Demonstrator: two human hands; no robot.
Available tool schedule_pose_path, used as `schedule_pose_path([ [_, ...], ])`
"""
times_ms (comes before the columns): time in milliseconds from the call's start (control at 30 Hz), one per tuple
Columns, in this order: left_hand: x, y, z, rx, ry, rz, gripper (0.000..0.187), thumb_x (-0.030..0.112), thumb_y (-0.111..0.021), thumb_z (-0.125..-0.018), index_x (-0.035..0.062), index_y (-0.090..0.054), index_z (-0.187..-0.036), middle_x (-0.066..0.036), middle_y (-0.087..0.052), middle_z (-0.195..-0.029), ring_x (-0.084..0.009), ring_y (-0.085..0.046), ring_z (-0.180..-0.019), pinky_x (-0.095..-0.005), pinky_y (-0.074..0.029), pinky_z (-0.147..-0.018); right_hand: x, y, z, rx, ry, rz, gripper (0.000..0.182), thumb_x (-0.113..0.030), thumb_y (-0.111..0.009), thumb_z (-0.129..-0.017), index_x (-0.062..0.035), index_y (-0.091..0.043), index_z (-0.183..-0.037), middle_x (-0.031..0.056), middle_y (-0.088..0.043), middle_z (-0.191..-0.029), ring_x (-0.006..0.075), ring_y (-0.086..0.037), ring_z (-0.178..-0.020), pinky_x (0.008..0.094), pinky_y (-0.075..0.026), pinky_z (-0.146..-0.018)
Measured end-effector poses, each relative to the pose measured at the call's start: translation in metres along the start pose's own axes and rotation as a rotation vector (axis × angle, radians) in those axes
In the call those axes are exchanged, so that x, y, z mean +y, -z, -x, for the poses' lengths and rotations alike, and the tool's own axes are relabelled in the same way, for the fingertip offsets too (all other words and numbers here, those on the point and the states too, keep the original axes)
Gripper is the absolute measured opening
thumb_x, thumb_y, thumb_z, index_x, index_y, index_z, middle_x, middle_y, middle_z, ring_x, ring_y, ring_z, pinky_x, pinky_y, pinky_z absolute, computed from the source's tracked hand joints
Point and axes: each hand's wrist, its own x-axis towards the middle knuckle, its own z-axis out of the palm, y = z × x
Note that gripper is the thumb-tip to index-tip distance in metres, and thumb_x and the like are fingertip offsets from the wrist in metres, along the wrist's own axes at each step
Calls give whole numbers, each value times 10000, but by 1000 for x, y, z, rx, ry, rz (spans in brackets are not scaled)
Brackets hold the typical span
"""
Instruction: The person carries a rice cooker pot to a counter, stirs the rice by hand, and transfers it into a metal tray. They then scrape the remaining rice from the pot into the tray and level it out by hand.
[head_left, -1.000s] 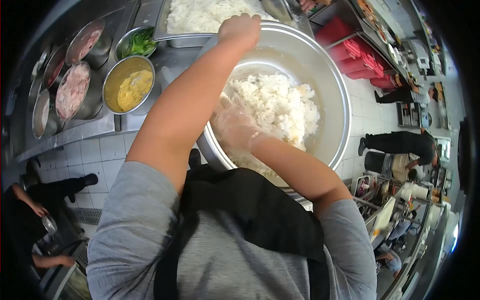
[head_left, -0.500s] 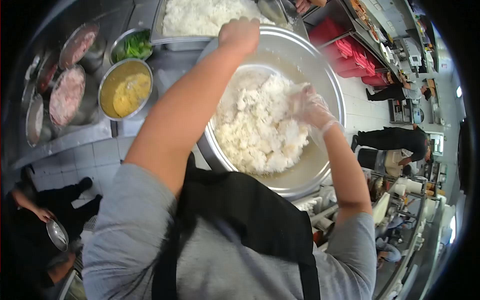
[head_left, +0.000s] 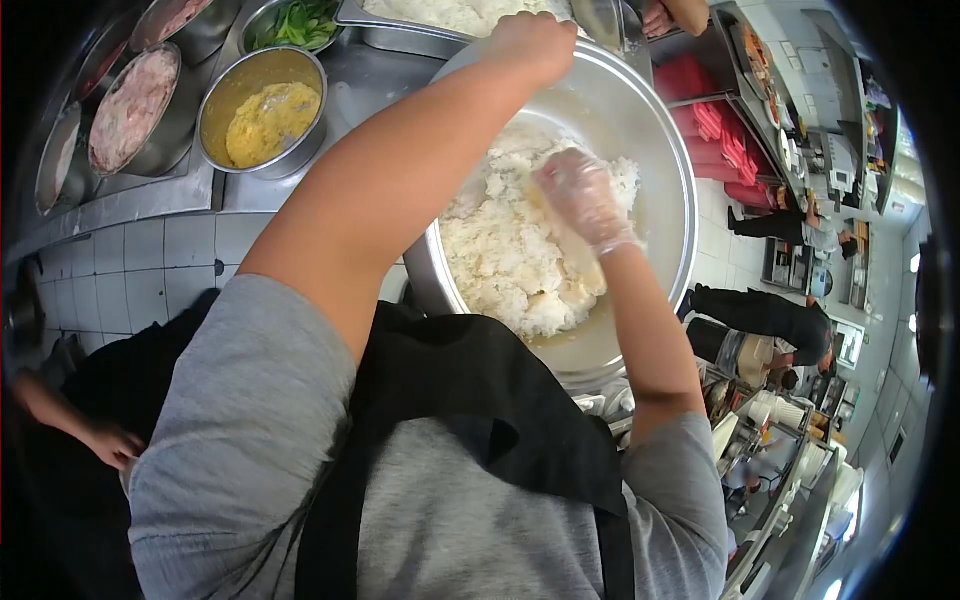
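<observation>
A big round metal bowl (head_left: 668, 150) holds a loose mound of white cooked rice (head_left: 510, 235). My left hand (head_left: 538, 50), bare, is closed over the bowl's far rim. Inside the bowl, my right hand (head_left: 582, 200) wears a clear plastic glove and is curled into the rice on the right side of the mound; its fingertips are partly hidden and blurred. Some rice clings to the bowl's inner wall. Past the rim, next to my left hand, a rectangular metal pan (head_left: 410, 38) of white rice stands on the counter.
On the steel counter at left are a metal bowl of yellow mash (head_left: 262, 165), a bowl of green leaves (head_left: 297, 27) and a bowl of pinkish food (head_left: 133, 108). Another person's hand (head_left: 657, 18) shows at the top. A person in black (head_left: 110, 440) is close at lower left.
My right hand has moved left and slightly up, deeper over the rice. My left hand stays on the rim. The view has shifted, and the person at lower left appears closer.
</observation>
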Motion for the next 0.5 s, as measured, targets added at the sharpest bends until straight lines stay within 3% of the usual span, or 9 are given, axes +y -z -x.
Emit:
schedule_pose_path([
  [100,-2,2,3,-15,10,-8,298,156,-472,-842,103,-597,-1107,-109,-627,-1023,-269,-614,-961,-392,-503,-774,-5,-19,-7,-96,-282,39,163,-199,-568,-821,-47,-608,-864,174,-623,-834,401,-570,-799,408,-486,-746],
  [200,2,3,2,-25,22,-11,300,170,-485,-838,104,-597,-1108,-106,-619,-1034,-266,-610,-968,-401,-497,-778,9,-30,-13,-147,-148,156,233,-223,-529,-840,-78,-613,-1002,174,-595,-1039,382,-522,-1023,458,-432,-859],
  [300,0,-3,0,-17,48,-10,305,176,-495,-833,106,-592,-1114,-106,-609,-1051,-266,-600,-987,-402,-491,-792,29,-56,-13,54,-9,245,430,-334,-463,-888,-131,-495,-1267,201,-389,-1350,391,-302,-1288,561,-269,-1011],
  [400,5,6,2,-67,54,-1,308,183,-492,-838,90,-583,-1117,-129,-599,-1080,-279,-588,-1013,-403,-478,-826,12,-74,-26,-9,-91,326,625,-470,-400,-904,-190,-245,-1441,173,-97,-1505,412,-74,-1378,640,-81,-1047],
  [500,7,10,-4,-131,72,6,308,206,-487,-849,62,-578,-1106,-161,-585,-1115,-287,-573,-1035,-408,-457,-868,-20,-80,-38,-68,-231,482,725,-579,-344,-887,-205,-128,-1469,179,-31,-1518,424,-18,-1383,639,-48,-1056],
])
